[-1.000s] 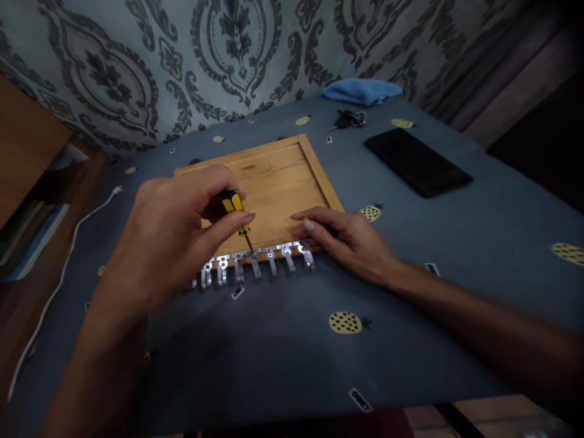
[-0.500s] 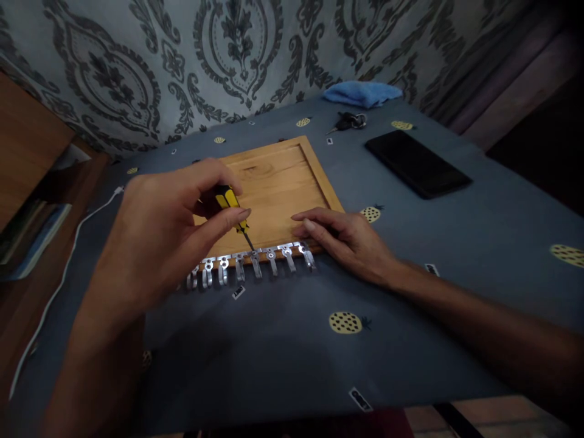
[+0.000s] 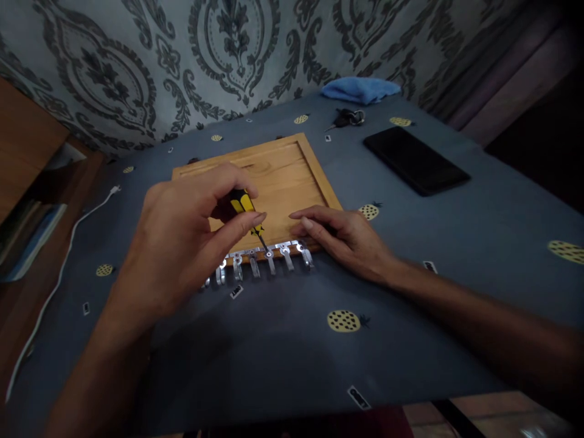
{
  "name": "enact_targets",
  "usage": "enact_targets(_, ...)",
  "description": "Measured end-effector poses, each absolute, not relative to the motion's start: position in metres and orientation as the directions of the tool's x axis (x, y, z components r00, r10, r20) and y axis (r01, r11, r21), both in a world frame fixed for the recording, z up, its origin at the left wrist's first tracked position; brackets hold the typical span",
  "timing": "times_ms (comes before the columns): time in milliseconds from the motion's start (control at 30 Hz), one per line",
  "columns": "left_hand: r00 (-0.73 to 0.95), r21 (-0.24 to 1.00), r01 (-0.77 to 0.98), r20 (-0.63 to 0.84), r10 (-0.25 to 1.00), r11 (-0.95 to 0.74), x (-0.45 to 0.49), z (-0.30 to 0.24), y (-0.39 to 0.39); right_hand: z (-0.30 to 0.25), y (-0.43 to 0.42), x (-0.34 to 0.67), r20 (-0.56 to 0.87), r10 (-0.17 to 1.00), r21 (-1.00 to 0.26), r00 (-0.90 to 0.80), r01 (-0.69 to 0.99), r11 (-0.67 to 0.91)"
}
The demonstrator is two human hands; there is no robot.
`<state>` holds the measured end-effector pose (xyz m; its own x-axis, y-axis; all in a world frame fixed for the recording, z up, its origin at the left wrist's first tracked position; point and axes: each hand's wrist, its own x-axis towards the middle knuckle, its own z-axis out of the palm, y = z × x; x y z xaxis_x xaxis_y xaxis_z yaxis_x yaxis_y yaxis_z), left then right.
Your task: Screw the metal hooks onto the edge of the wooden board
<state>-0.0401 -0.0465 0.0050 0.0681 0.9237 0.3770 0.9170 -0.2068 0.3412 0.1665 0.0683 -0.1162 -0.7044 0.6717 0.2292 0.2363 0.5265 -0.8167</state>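
A wooden board (image 3: 283,176) with a raised rim lies on a blue-grey cloth. Along its near edge runs a row of several silver metal hooks (image 3: 274,258). My left hand (image 3: 187,237) is closed around a small screwdriver (image 3: 246,210) with a yellow and black handle, its tip down on one of the hooks right of the row's middle. My right hand (image 3: 342,237) rests on the board's near right corner, fingers curled and pressing on the wood beside the last hook. The left end of the hook row is hidden behind my left hand.
A black phone (image 3: 415,161) lies at the right, a bunch of keys (image 3: 347,118) and a folded blue cloth (image 3: 360,90) at the back by the patterned wall. A white cable (image 3: 59,267) hangs off the left side, next to a wooden shelf (image 3: 27,152).
My left hand and the screwdriver have shifted to the right along the hook row, from about the middle hook to one further right. The right hand has stayed put.
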Motion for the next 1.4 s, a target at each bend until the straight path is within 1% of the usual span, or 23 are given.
enact_targets(133, 0.09, 0.327, 0.917, 0.391, 0.916, -0.23, -0.0407, 0.0015, -0.0449, -0.1178, 0.0685, 0.1661, 0.232, 0.669, -0.818, -0.706, 0.23, 0.527)
enact_targets(367, 0.067, 0.326, 0.92, 0.418, 0.906, -0.218, -0.0393, 0.0047, -0.0457, -0.119, 0.0695, 0.1663, 0.252, 0.661, -0.819, -0.707, 0.208, 0.535)
enact_targets(700, 0.103, 0.317, 0.916, 0.41, 0.906, -0.247, -0.0392, 0.0038, -0.0458, -0.1179, 0.0691, 0.167, 0.237, 0.66, -0.826, -0.713, 0.21, 0.524)
enact_targets(1000, 0.157, 0.239, 0.932, 0.409, 0.899, -0.272, -0.0397, 0.003, -0.0452, -0.1192, 0.0688, 0.1674, 0.241, 0.668, -0.839, -0.704, 0.194, 0.508)
enact_targets(1400, 0.142, 0.247, 0.932, 0.42, 0.896, -0.264, -0.0366, -0.0001, -0.0459, -0.1193, 0.0694, 0.1665, 0.252, 0.659, -0.818, -0.709, 0.209, 0.537)
